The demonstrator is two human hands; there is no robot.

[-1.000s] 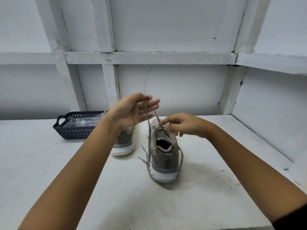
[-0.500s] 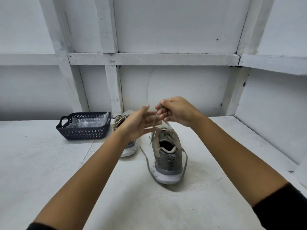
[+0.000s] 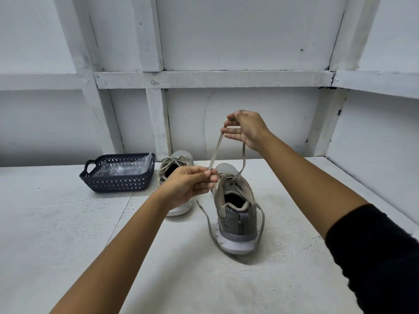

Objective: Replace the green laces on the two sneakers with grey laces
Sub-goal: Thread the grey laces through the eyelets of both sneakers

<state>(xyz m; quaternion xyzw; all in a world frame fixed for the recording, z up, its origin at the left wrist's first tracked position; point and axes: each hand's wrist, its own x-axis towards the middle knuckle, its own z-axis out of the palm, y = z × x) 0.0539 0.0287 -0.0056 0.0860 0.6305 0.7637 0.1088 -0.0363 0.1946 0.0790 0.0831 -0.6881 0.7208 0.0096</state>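
Pinching what, that left grip [image 3: 188,184]?

The grey lace [image 3: 216,150], clamped between thumb and fingertips, close by the toe of the near sneaker [image 3: 235,214].

And the right grip [image 3: 246,129]?

Raised higher, closed on the same lace with thumb and forefinger; the other fingers lie straighter. From there one strand slants down to the left grip, and another drops to the sneaker's eyelets.

Where does the shoe stand?

Upright on the white desk [image 3: 68,245], heel towards the camera, with loose lace trailing on both sides and round the heel. The second sneaker [image 3: 179,158] stands just behind the left grip, laced, beside a dark basket [image 3: 118,184] holding clear plastic.
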